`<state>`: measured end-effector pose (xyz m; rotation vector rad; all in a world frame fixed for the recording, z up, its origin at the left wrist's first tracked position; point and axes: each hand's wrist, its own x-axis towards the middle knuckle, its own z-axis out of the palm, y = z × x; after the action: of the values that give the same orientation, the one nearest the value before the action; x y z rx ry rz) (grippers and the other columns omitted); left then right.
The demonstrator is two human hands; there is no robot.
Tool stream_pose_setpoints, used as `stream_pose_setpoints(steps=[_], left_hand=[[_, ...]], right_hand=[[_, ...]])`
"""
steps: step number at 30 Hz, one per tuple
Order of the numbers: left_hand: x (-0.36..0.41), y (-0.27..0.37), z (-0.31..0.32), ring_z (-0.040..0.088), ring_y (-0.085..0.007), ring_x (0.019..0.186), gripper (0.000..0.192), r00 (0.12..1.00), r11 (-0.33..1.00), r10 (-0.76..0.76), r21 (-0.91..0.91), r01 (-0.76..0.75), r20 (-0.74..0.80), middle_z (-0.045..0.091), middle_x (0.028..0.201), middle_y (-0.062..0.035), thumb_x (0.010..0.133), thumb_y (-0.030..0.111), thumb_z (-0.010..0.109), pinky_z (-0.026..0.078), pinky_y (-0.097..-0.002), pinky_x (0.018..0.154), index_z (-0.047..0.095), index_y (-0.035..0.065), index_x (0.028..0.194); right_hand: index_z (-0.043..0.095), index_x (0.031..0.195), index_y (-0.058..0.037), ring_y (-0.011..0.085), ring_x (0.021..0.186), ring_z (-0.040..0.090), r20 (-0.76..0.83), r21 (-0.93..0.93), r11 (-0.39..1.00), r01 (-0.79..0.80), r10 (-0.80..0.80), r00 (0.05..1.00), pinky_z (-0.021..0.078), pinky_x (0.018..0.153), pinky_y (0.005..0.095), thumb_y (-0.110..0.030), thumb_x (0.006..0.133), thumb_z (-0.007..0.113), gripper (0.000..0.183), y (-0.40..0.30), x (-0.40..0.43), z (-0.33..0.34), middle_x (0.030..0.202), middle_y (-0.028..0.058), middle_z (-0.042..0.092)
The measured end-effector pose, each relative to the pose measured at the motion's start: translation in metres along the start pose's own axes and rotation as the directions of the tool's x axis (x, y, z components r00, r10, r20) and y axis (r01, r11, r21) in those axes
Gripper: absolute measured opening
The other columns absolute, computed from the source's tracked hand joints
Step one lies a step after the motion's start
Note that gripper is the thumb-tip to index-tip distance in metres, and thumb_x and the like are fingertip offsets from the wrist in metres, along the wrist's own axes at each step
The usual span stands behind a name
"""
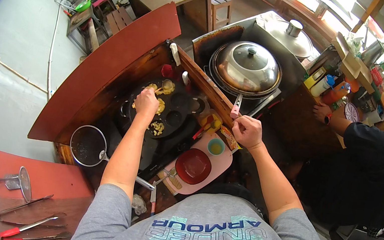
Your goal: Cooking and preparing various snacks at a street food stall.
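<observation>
My left hand (pixel 147 104) is closed around the handle of a spoon (pixel 164 85), whose bowl lies over yellow food in a dark round pan with several hollows (pixel 173 118). Pale curved pieces of food (pixel 156 128) fill the hollow nearest me. Beside the pink handle of a wok, my right hand (pixel 248 131) has its fingers curled; whether it holds anything cannot be told. A domed steel lid (pixel 247 66) covers that wok. On a pink board (pixel 221 161) stand a red bowl (pixel 193 166) and a small turquoise cup (pixel 216 146).
A strainer (pixel 88 145) lies left of the pan, and a red panel (pixel 108 75) rises behind it. Tongs (pixel 31 224) and a grater (pixel 12 181) are at the lower left. A person in black (pixel 361 175) stands at the right beside sauce bottles (pixel 336 93).
</observation>
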<state>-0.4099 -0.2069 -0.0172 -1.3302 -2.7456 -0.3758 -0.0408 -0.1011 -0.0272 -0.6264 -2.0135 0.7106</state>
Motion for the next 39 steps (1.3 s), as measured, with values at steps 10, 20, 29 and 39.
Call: stream_pose_setpoints(steps=[10,20,29,39], left_hand=[[-0.021,0.009,-0.05,0.074,-0.0405,0.091,0.014,0.967,0.955,-0.256,0.153,0.252,0.001,0.075,0.093,-0.0234,0.082,0.009,0.067,0.061,-0.0485,0.081,0.075,-0.0003,0.089],[-0.006,0.015,-0.012,0.073,-0.0411,0.088,0.022,0.997,0.989,-0.028,0.144,0.038,-0.071,0.074,0.092,-0.0236,0.091,0.012,0.056,0.06,-0.0505,0.078,0.073,-0.0009,0.089],[-0.002,0.012,-0.016,0.071,-0.0442,0.094,0.024,0.992,0.993,-0.09,-0.086,0.083,-0.091,0.074,0.097,-0.0229,0.086,0.01,0.054,0.057,-0.053,0.084,0.074,0.0034,0.098],[-0.003,0.003,-0.039,0.072,-0.0384,0.103,0.024,0.941,0.941,-0.329,-0.058,0.334,0.073,0.074,0.108,-0.0209,0.084,0.014,0.065,0.058,-0.0464,0.091,0.079,0.012,0.104]], right_hand=[[0.068,0.076,-0.0008,0.0224,0.051,0.061,-0.005,0.002,1.0,-0.001,0.001,1.0,0.0505,0.051,0.0327,-0.003,0.077,0.068,0.003,0.004,-0.002,-0.003,0.066,0.01,0.062],[0.068,0.076,-0.0011,0.0223,0.05,0.06,0.0,-0.003,1.0,0.014,-0.014,1.0,0.0501,0.051,0.0327,-0.003,0.077,0.068,0.002,-0.001,0.0,-0.001,0.065,0.0096,0.061],[0.067,0.075,-0.0026,0.0226,0.05,0.058,-0.035,-0.02,1.0,0.017,-0.018,0.999,0.0485,0.049,0.0339,-0.004,0.075,0.069,0.002,0.005,-0.002,-0.005,0.062,0.0086,0.059],[0.067,0.075,-0.0023,0.0232,0.05,0.059,-0.027,0.0,1.0,0.015,-0.015,1.0,0.0493,0.05,0.0342,-0.003,0.076,0.068,0.001,-0.002,-0.001,-0.004,0.063,0.0088,0.06]])
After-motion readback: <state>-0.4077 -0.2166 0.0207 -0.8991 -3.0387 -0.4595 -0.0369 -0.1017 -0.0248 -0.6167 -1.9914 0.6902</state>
